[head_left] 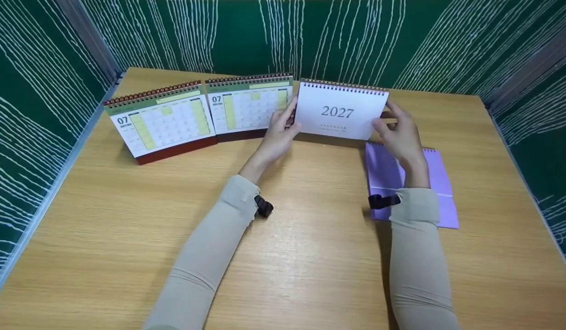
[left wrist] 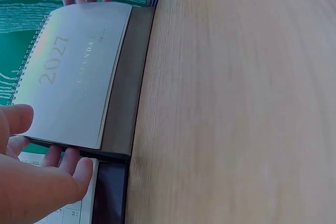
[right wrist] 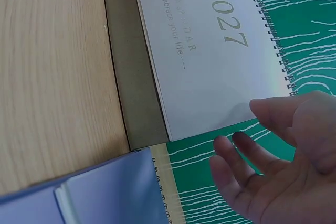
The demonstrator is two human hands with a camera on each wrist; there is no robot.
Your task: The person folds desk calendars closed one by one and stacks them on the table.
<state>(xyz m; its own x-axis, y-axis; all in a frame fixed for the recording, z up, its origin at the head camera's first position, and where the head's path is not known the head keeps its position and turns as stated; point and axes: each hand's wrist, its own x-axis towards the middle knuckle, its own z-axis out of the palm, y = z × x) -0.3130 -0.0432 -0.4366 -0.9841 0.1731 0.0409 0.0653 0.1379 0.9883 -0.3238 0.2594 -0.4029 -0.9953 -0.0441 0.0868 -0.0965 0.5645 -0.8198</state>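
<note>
A white desk calendar (head_left: 340,107) marked 2027 stands tilted back on its brown base, spiral binding along the top. My left hand (head_left: 280,126) is at its left side, the thumb (left wrist: 20,118) over the cover's corner and the other fingertips along the side edge. At the opposite side is my right hand (head_left: 400,133); its thumb tip (right wrist: 257,108) meets the cover's edge, while the other fingers curve loosely just beyond. Below the right forearm lies a purple spiral-bound calendar (head_left: 441,183) with a pale band across it, partly covered by the wrist.
Two desk calendars stand open at page 07 on the left: a red-based one (head_left: 173,121) and a dark-based one (head_left: 246,107) beside the white calendar. They sit on a wooden table (head_left: 283,266). Green panels with white lines (head_left: 246,36) rise behind and at both sides.
</note>
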